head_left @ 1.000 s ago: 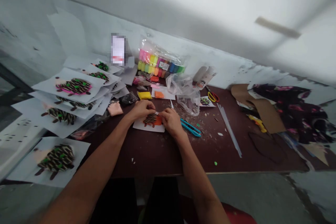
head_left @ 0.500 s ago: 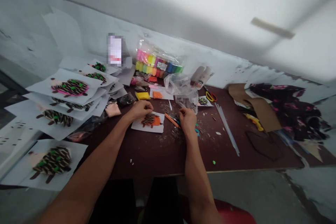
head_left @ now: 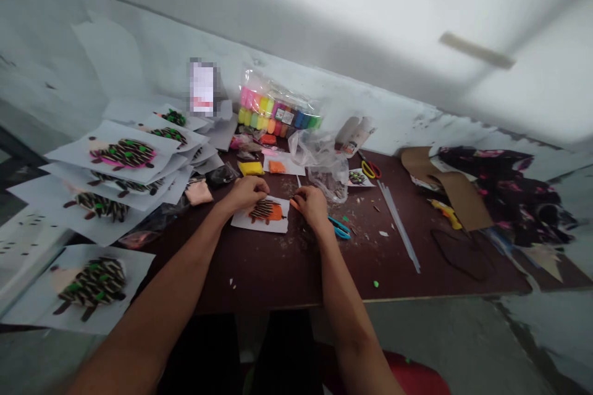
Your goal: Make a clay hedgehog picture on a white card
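A small white card lies on the dark table, bearing an orange clay hedgehog partly covered with dark, pale-edged strips. My left hand rests over the card's upper left corner, fingers pinched together; whatever is between them is hidden. Just right of the card, my right hand is closed in a pinch, and I cannot make out what it holds. An orange stick-like tool shows partly beneath its fingers. Blue-handled scissors lie beside my right wrist.
Stacked sheets with finished hedgehogs stand at the left. Behind are yellow clay, orange clay, a coloured clay pack and a plastic bag. At right lie glue sticks, yellow-red scissors and a glue gun.
My right hand has moved left toward the card, now covering most of the orange tool and exposing the blue-handled scissors. My left hand has stayed nearly in place.
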`<control>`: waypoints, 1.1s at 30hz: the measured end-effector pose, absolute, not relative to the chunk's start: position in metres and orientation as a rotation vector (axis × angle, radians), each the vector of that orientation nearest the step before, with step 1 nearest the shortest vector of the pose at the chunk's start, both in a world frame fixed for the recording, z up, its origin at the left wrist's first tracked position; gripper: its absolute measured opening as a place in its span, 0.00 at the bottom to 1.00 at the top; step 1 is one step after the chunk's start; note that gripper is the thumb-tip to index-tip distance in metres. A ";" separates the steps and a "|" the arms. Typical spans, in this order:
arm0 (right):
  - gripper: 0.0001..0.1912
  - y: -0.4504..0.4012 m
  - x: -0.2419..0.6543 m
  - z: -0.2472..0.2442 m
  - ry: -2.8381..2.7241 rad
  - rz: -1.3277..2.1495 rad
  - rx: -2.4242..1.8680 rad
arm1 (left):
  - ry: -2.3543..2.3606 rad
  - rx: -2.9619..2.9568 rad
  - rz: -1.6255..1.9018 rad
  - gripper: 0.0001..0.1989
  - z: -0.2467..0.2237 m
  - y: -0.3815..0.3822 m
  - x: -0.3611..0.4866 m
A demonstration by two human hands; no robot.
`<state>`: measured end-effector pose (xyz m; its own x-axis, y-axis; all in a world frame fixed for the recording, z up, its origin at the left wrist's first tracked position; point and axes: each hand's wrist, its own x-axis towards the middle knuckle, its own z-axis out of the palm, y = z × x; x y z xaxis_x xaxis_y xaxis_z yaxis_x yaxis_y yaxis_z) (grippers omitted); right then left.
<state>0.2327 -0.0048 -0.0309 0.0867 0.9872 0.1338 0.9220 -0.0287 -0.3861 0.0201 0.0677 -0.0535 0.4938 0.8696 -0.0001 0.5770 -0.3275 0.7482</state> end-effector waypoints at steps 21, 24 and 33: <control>0.10 -0.048 0.192 -0.028 -1.959 0.293 -1.693 | 1.143 2.039 0.517 0.09 -0.048 0.068 0.018; 0.11 -0.046 0.191 -0.029 -1.988 0.241 -1.721 | 1.137 2.034 0.522 0.09 -0.048 0.068 0.018; 0.10 -0.040 0.188 -0.033 -1.972 0.190 -1.767 | 1.152 2.091 0.502 0.12 -0.047 0.068 0.019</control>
